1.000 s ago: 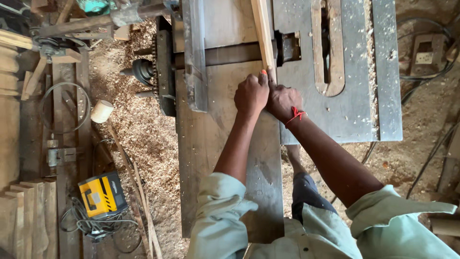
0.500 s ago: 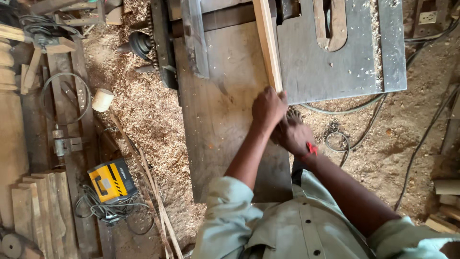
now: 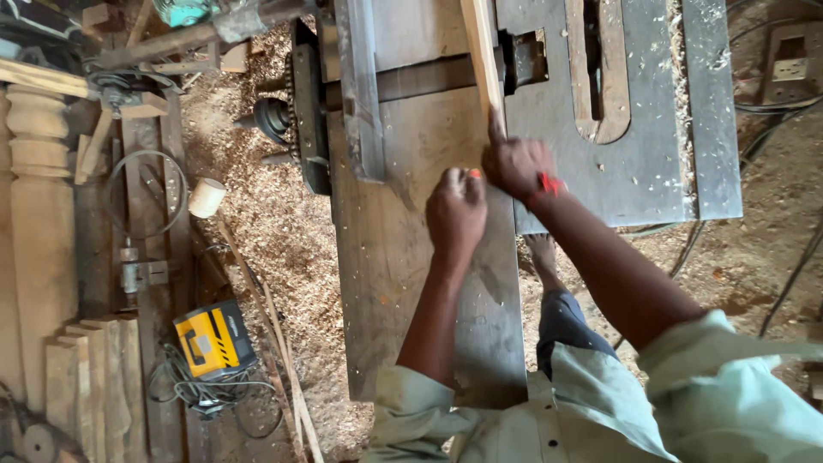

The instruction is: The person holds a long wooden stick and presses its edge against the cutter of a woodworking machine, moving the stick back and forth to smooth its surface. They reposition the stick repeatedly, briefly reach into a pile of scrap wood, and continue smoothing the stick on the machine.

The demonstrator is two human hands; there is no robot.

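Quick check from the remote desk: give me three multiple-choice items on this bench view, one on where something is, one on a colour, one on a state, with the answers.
1. Where does the yellow tool case lie?
A. on the machine table
B. on the sawdust floor, image left of the table
C. in the left hand

2. What colour is the band on the right hand?
A. red
B. blue
C. white

3. How does the left hand stand?
A. raised, apart from the table
B. gripping a hammer
C. resting on the machine table, beside the wooden strip

Answers:
1 B, it sits on the shavings.
2 A, a red band shows at the wrist.
3 C, it lies on the table just left of the strip's near end.
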